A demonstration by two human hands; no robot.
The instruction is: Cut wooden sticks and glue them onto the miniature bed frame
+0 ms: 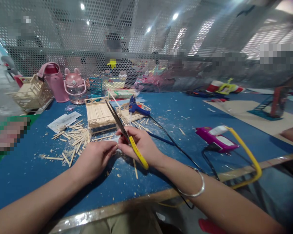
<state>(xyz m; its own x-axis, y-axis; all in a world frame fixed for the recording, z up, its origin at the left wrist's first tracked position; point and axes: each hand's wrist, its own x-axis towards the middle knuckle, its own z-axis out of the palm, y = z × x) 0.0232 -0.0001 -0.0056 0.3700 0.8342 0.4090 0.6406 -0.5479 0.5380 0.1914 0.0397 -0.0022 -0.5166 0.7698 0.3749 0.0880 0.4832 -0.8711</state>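
My right hand (143,144) is closed round yellow-handled scissors (127,135), whose dark blades point up and away to the left. My left hand (96,159) sits just to the left with its fingers curled, its fingertips meeting the right hand near the scissors' pivot; what it pinches is hidden. A thin wooden stick (135,169) lies on the blue table (26,169) below the hands. A silver bangle (197,187) is on my right wrist.
Behind the hands stand a small stick-built bed frame (100,115), a blue glue gun (136,109) on another stick frame, and scattered stick offcuts (72,138). A purple device (216,138) with a yellow cord lies right. Pink bottles (63,84) and a mesh screen stand at the back.
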